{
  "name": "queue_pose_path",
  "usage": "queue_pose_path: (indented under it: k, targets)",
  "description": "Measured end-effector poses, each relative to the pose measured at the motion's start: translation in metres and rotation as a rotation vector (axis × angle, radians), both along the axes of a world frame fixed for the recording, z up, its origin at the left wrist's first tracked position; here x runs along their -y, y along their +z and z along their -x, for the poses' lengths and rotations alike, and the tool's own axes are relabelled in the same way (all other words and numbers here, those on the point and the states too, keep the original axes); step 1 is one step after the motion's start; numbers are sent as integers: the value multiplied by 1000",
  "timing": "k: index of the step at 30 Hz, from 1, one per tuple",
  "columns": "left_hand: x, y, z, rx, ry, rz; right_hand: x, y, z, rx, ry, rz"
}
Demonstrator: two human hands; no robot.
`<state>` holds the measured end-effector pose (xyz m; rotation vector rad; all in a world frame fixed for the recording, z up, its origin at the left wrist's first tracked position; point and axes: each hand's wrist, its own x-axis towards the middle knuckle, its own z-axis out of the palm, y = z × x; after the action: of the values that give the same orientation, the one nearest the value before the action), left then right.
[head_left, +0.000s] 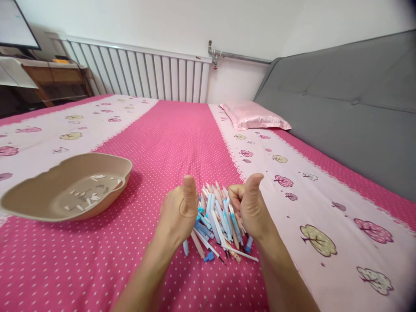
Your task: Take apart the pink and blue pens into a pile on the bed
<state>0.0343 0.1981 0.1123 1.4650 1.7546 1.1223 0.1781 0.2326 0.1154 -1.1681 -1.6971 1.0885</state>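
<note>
Head view: your left hand [178,212] and right hand [252,211] curl into fists, thumbs raised, gripping nothing visible; pens [218,223] lie heaped between them, so hold both steady to avoid nudging any.

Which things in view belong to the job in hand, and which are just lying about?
Likely the job:
pile of pens, between left hand and right hand
tan basin with small white pieces

Likely lying about:
pink pillow
monitor
</note>
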Motion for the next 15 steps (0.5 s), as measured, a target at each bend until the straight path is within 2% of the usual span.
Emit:
queue_pose_path:
  k: [7, 15]
  targets:
    - [-6, -6, 2, -20, 46, 19, -4, -5, 3, 51, 12, 16]
    - [17, 12, -1, -41, -17, -28, 7, 5, -1, 33, 31, 19]
